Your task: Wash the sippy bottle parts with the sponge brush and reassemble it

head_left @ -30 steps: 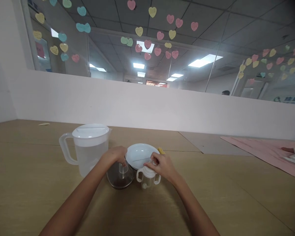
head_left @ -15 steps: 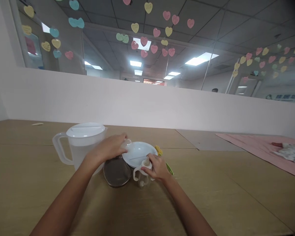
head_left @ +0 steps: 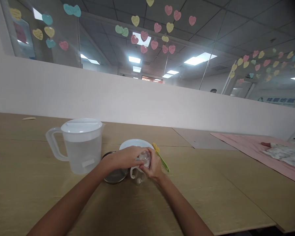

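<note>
A clear baby bottle [head_left: 139, 177] with white side handles is in front of me, just over the table. My right hand [head_left: 155, 166] is closed around its upper part. My left hand [head_left: 128, 156] has its fingers on a clear domed bottle cap [head_left: 145, 156], which sits over the top of the bottle. Fingers of both hands meet around the cap, so the nipple and collar are mostly hidden. Behind the hands lies a white plate [head_left: 134, 142], partly covered by them. A dark round-cornered tray [head_left: 115, 177] is beneath my left wrist.
A lidded clear pitcher [head_left: 82, 150] stands at the left. A green brush with a yellow head [head_left: 162, 159] lies right of the plate. Farther right, a pink cloth [head_left: 245, 146] carries a patterned fabric item [head_left: 285, 154]. The white wall [head_left: 137, 105] closes off the table's back.
My left hand has brought the clear cap from above the plate's left side rightward onto the bottle top. My right hand keeps hold of the bottle. The view has shifted slightly.
</note>
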Available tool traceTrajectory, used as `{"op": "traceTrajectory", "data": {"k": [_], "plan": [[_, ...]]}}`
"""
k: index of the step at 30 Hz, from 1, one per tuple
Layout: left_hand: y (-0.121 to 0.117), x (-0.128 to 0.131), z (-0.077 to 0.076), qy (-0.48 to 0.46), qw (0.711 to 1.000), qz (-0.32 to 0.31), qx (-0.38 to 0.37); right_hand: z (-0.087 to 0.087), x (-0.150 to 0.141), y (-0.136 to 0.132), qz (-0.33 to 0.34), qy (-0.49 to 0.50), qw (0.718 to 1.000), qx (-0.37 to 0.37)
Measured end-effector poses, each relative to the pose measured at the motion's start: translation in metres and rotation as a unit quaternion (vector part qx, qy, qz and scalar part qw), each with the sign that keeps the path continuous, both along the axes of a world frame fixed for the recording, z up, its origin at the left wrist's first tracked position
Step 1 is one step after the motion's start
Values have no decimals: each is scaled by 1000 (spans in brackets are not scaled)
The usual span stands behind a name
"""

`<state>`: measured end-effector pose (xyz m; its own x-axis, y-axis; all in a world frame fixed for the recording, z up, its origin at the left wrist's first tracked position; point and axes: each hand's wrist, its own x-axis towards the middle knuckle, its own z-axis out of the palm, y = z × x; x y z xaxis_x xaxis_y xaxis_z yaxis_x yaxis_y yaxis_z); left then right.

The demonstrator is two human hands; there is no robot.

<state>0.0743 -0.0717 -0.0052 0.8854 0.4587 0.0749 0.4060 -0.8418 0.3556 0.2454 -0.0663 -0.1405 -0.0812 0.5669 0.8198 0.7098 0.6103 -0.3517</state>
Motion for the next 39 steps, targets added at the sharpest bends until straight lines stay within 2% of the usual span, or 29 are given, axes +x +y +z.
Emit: {"op": "traceTrajectory", "data": {"k": [8,15,24,33,36,39], "plan": [[15,1,-10,6,996,59,-70,-1,-7,-5,-16,-16,999,29],[21,1,-11,16,997,54,-60,4,-7,-4,-15,-18,999,33],[31,-1,-18,7,996,41,-76,3,-6,-5,-47,-22,998,22],[33,0,-17,9,995,20,-96,4,-4,-4,-69,-56,994,63],[41,-7,-16,18,992,10,-124,6,0,-6,-68,-75,991,86],[49,-21,-9,-10,993,34,-115,9,4,-9,-62,-42,994,76]]}}
